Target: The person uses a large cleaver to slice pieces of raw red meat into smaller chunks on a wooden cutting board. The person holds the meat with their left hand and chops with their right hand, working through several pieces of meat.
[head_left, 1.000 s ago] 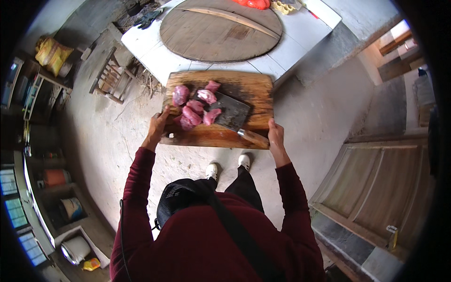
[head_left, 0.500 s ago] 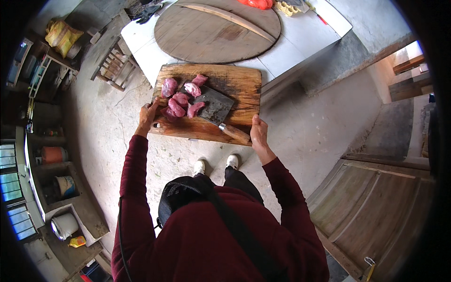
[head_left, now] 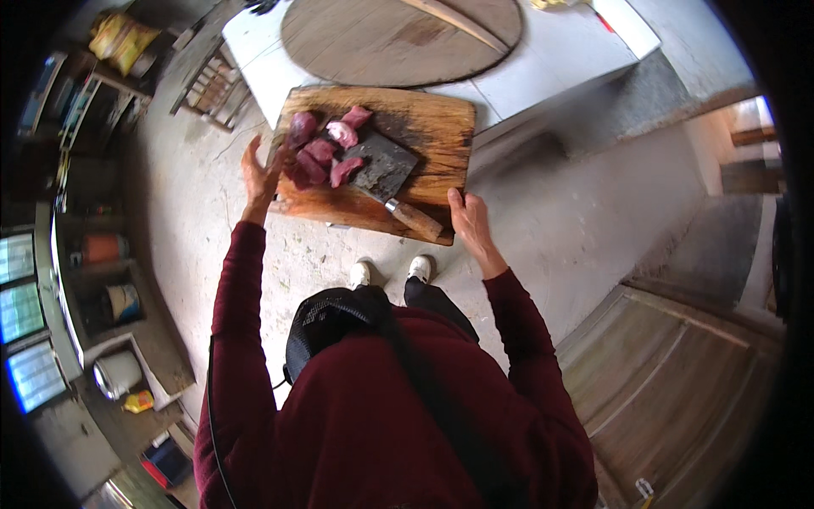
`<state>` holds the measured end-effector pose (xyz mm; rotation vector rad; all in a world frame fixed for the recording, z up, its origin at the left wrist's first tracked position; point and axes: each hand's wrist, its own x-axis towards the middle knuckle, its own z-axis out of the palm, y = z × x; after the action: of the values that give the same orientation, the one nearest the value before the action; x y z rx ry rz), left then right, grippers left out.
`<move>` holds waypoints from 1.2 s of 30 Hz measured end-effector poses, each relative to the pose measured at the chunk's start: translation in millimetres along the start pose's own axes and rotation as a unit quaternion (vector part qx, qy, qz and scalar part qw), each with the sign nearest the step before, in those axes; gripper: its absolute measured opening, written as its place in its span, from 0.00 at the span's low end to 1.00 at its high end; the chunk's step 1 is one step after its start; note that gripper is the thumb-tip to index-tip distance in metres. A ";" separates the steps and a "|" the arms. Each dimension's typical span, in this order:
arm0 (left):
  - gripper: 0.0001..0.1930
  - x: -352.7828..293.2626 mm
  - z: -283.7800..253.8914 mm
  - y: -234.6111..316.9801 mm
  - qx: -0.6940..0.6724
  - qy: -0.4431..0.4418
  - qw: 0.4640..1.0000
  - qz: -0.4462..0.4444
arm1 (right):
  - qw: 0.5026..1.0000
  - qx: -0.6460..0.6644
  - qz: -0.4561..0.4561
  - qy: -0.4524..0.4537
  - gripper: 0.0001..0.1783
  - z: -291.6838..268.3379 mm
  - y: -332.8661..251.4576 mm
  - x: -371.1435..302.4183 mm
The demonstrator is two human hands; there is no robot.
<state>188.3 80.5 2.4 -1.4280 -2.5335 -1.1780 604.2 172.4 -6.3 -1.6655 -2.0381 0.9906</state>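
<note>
A wooden cutting board (head_left: pixel 437 127) lies level in front of me, its far edge over the near edge of the white table. Chunks of raw red meat (head_left: pixel 320 151) are gathered on its left part. Beside them rests a cleaver (head_left: pixel 386 170) with a dark wide blade, its wooden handle pointing toward the near right corner. My right hand (head_left: pixel 471 222) grips the board's right edge, thumb on top and fingers hidden below. At the left edge my left hand (head_left: pixel 259 180) is open, thumb and fingers spread apart, close against the board's side.
A round wooden board (head_left: pixel 365 42) with a long wooden stick (head_left: pixel 458 24) on it covers much of the white tiled table (head_left: pixel 543 81). A small wooden chair (head_left: pixel 210 92) stands left of the table. Shelves with a white bucket (head_left: pixel 118 374) line the left; a wooden panel (head_left: pixel 670 382) is at lower right.
My left hand has loosened from the board's left edge, its fingers now spread. The board sits slightly farther forward in the view and is a little more tilted; the right hand keeps its grip.
</note>
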 end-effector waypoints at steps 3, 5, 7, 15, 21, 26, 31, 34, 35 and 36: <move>0.32 7.4 -8.2 52.9 0.029 -0.054 0.994 0.086 | 0.970 -0.118 -0.139 0.161 0.22 -28.1 -29.4 -12.0; 0.32 7.7 -14.2 64.5 0.034 -0.086 0.983 0.157 | 0.944 -0.054 -0.285 0.157 0.19 -39.1 -52.8 -16.0; 0.34 10.7 -7.4 57.0 0.046 -0.119 0.964 0.233 | 0.940 -0.040 -0.338 0.035 0.23 -24.3 -69.3 -23.3; 0.31 -24.1 26.0 92.9 0.039 -0.199 0.926 0.318 | 0.915 -0.180 -0.298 -0.204 0.19 -7.3 -92.9 6.1; 0.12 -17.5 41.7 84.0 -0.053 -0.114 0.931 0.343 | 0.910 -0.175 -0.319 -0.197 0.14 -54.8 -113.7 7.0; 0.14 -17.7 46.7 70.6 -0.049 -0.100 0.963 0.246 | 0.903 -0.210 -0.302 -0.222 0.14 -121.5 -130.0 -14.1; 0.15 -11.7 42.9 81.5 -0.091 -0.116 0.967 0.209 | 0.933 -0.110 -0.196 -0.281 0.11 -152.7 -122.1 -32.7; 0.16 -4.2 29.4 107.0 -0.137 -0.135 0.950 0.246 | 0.928 -0.122 -0.199 -0.289 0.10 -154.7 -123.7 -27.2; 0.17 -1.4 26.0 116.0 -0.166 -0.164 0.935 0.267 | 0.926 -0.114 -0.214 -0.289 0.10 -153.7 -126.8 -24.1; 0.17 2.5 24.0 127.3 -0.198 -0.194 0.917 0.286 | 0.921 -0.116 -0.225 -0.296 0.10 -153.5 -129.5 -17.7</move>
<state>288.7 135.7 63.0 -2.4914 -1.8498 -1.4335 613.8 192.6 194.1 -0.9514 -2.8529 1.2103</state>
